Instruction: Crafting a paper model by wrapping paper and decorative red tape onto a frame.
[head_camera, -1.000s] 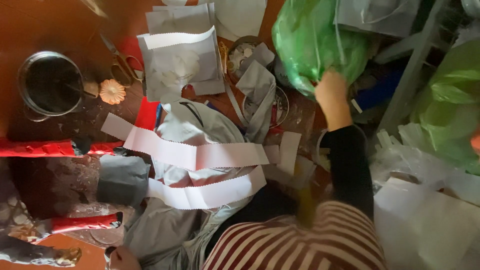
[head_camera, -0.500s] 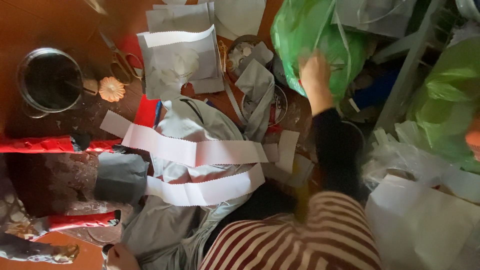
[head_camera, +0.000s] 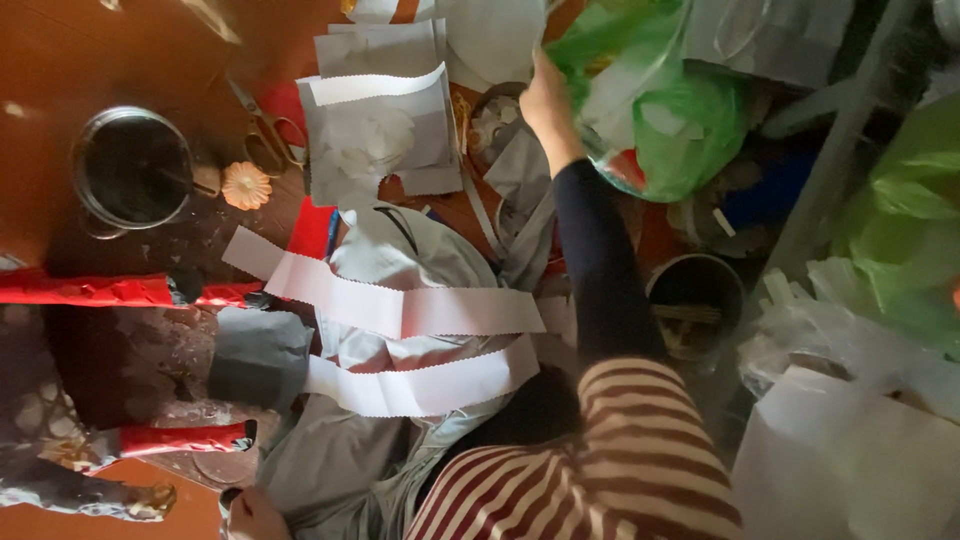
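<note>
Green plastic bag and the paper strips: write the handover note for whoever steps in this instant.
Right hand: arm stretched out, at the near edge of the green plastic bag; its fingers are hidden, so the grip is unclear.
Left hand: barely in view at the bottom edge, by the grey garment; its grip is unclear.
Done: two white scallop-edged paper strips lie across the garment.
Unheld: scissors beside the glass jar, and a red foil roll to the left.
Left: nothing is out of the bag yet.
</note>
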